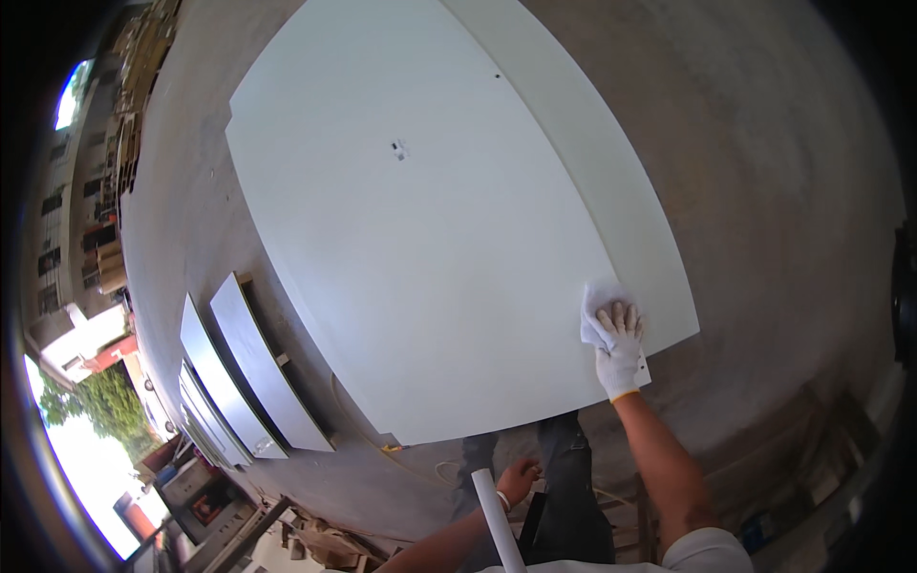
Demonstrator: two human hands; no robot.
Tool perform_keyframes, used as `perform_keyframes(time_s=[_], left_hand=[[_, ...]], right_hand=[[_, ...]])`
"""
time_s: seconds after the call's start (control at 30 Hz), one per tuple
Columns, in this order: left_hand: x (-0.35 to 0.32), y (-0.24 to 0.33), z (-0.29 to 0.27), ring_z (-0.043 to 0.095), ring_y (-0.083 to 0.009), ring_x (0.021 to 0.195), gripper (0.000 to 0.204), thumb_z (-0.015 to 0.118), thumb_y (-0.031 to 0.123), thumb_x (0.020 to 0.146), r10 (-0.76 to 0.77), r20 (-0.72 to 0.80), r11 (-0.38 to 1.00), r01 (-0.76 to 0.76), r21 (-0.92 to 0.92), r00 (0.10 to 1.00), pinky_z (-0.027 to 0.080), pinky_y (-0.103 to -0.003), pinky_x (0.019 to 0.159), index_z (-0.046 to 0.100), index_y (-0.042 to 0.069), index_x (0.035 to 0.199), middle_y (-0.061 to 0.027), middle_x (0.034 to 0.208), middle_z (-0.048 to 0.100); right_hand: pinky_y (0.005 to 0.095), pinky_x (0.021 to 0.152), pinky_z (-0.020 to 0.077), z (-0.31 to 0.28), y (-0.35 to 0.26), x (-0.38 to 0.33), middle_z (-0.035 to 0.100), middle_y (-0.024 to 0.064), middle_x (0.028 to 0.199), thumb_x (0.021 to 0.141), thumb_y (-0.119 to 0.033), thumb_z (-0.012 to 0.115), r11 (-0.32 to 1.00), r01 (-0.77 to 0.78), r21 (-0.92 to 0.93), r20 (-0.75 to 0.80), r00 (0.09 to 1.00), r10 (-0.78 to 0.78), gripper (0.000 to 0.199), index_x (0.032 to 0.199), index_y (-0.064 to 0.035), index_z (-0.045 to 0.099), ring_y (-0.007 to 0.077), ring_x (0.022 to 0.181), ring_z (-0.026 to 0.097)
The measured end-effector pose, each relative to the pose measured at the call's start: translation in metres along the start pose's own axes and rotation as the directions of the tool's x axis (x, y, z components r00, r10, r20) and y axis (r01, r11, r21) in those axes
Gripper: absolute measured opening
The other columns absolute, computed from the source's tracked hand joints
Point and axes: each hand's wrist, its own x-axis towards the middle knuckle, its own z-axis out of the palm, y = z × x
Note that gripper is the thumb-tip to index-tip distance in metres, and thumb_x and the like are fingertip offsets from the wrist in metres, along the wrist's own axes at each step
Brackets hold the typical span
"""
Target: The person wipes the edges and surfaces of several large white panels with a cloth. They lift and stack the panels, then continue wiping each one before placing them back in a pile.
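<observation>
My right hand, in a white knit glove with an orange cuff edge, presses a folded white cloth onto a large white panel. Its fingers lie spread over the cloth, near the panel's lower right corner. Bare, with a pale band at the wrist, my left hand is held low in front of my body, off the panel. Its fingers are loosely curled, with nothing visible in them. A white tube-like thing crosses in front of the left forearm; what supports it is hidden.
A strip along the panel's right side is divided off by a long line. Several narrower panels lie at the left on the concrete floor. A yellowish hose runs near the lower edge. Stacked boards stand far left.
</observation>
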Motion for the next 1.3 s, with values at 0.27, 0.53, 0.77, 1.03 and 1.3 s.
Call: perform_keyframes(time_s=[0.27,0.53,0.77,1.03,1.3], left_hand=[[0.004,-0.013,0.01,0.072,-0.0216,0.102,0.032,0.055,0.018,0.105,0.018,-0.038,0.97,-0.026,-0.24,0.999,0.058,-0.034,0.089,0.063,-0.004,0.128,-0.0158,0.114,0.074],[0.031,-0.094,0.034,0.066,-0.0195,0.113,0.024,0.063,0.019,0.098,0.2,-0.02,0.917,-0.195,-0.348,0.98,0.057,-0.034,0.092,0.067,0.009,0.12,-0.0052,0.115,0.07],[0.035,-0.163,0.063,0.062,-0.0236,0.117,0.031,0.061,0.034,0.095,0.222,0.033,0.969,-0.216,-0.121,0.975,0.055,-0.041,0.095,0.067,0.017,0.12,-0.003,0.121,0.067],[0.007,-0.19,0.053,0.07,-0.0297,0.103,0.034,0.059,0.033,0.099,0.036,-0.052,0.746,-0.061,-0.663,0.998,0.057,-0.042,0.091,0.071,0.008,0.118,-0.0095,0.111,0.074],[-0.037,-0.215,0.007,0.072,-0.0214,0.095,0.026,0.059,0.016,0.1,-0.032,-0.234,0.772,-0.124,-0.623,0.972,0.056,-0.035,0.088,0.07,-0.002,0.116,-0.0147,0.101,0.076]], right_hand=[[0.0604,0.124,0.0206,0.023,-0.004,0.005,0.043,0.0206,0.159,0.082,-0.009,0.071,0.992,-0.117,-0.048,-0.114,0.987,0.111,0.058,0.138,-0.02,0.063,0.0438,0.151,0.031],[0.043,0.124,0.0278,0.021,0.06,-0.108,0.041,0.0166,0.161,0.09,0.001,0.064,0.821,-0.421,0.385,-0.048,0.88,0.473,0.05,0.138,-0.0143,0.062,0.036,0.147,0.039],[0.0375,0.118,0.0355,0.036,0.019,0.062,0.048,0.012,0.156,0.1,-0.001,0.054,0.823,-0.088,0.561,-0.158,0.965,0.21,0.042,0.142,0.0011,0.056,0.0261,0.141,0.047],[0.0459,0.124,0.0261,0.071,-0.111,0.182,0.046,0.0126,0.159,0.096,-0.02,0.064,0.994,0.069,-0.088,0.008,0.998,-0.068,0.054,0.148,-0.0078,0.054,0.0316,0.148,0.04],[0.06,0.126,0.0155,0.238,-0.284,-0.081,0.054,0.0073,0.153,0.09,-0.035,0.056,0.192,0.977,-0.089,0.698,0.199,-0.688,0.049,0.137,-0.0228,0.064,0.032,0.15,0.039]])
